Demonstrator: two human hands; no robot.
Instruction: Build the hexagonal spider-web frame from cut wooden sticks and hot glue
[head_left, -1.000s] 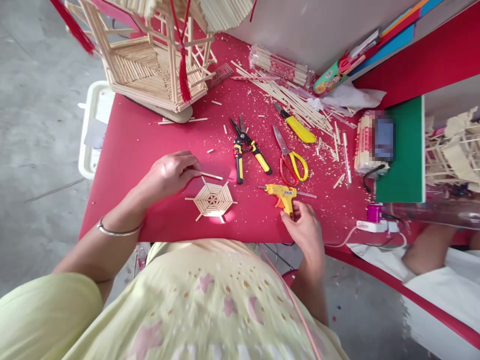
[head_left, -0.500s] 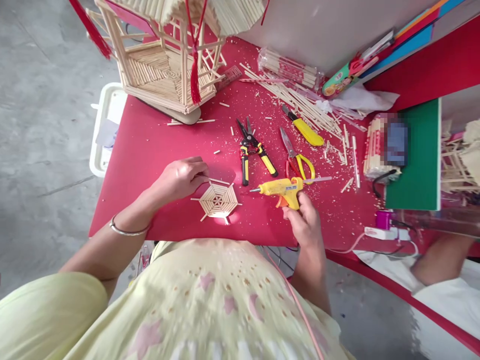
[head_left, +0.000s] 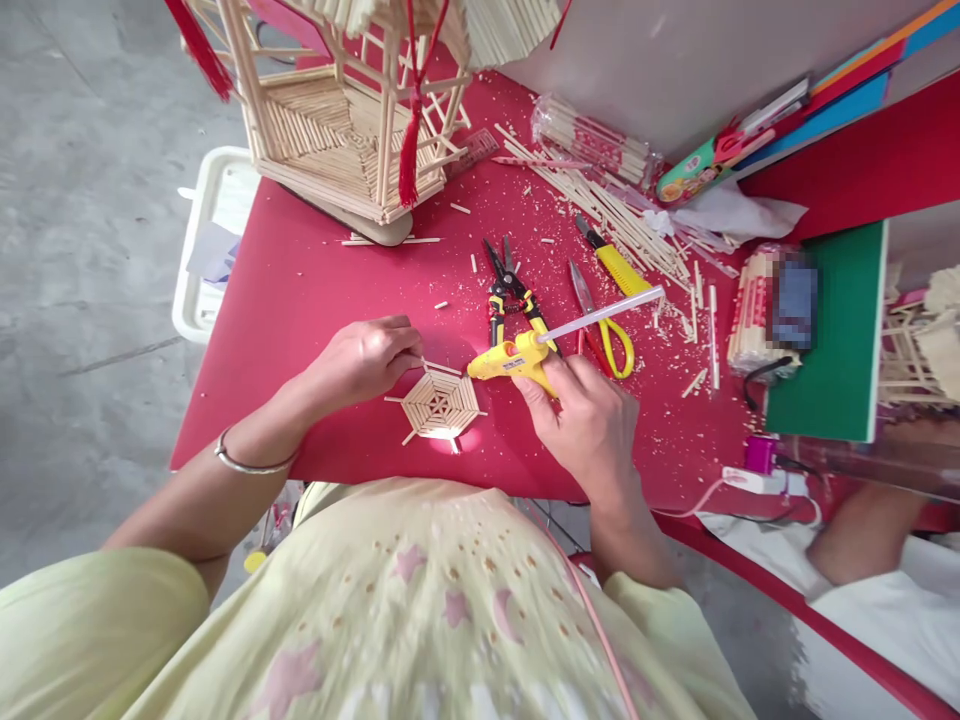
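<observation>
My right hand point(head_left: 589, 420) grips a yellow hot glue gun point(head_left: 510, 360), a clear glue stick point(head_left: 600, 314) jutting from its back. The gun's nozzle points left, at the upper right edge of a web-shaped hexagon of thin wooden sticks point(head_left: 440, 405) lying on the red table. At the hexagon's upper left, my left hand point(head_left: 375, 350) is closed, thumb and fingertips pinched at the end of a short wooden stick point(head_left: 442, 369) along the top edge. Whether the nozzle touches the wood I cannot tell.
Pliers point(head_left: 514, 290), scissors point(head_left: 600, 320) and a yellow utility knife point(head_left: 615, 258) lie beyond the gun. Loose sticks point(head_left: 600, 205) and scraps are scattered behind them. A stick-built pavilion point(head_left: 352, 130) with red tassels stands at the back left. Another person's arm point(head_left: 870, 530) shows at the right.
My right hand has brought the glue gun left and turned it, so the nozzle is now by the hexagon's upper right edge. My left hand stays at the stick. The view has shifted slightly.
</observation>
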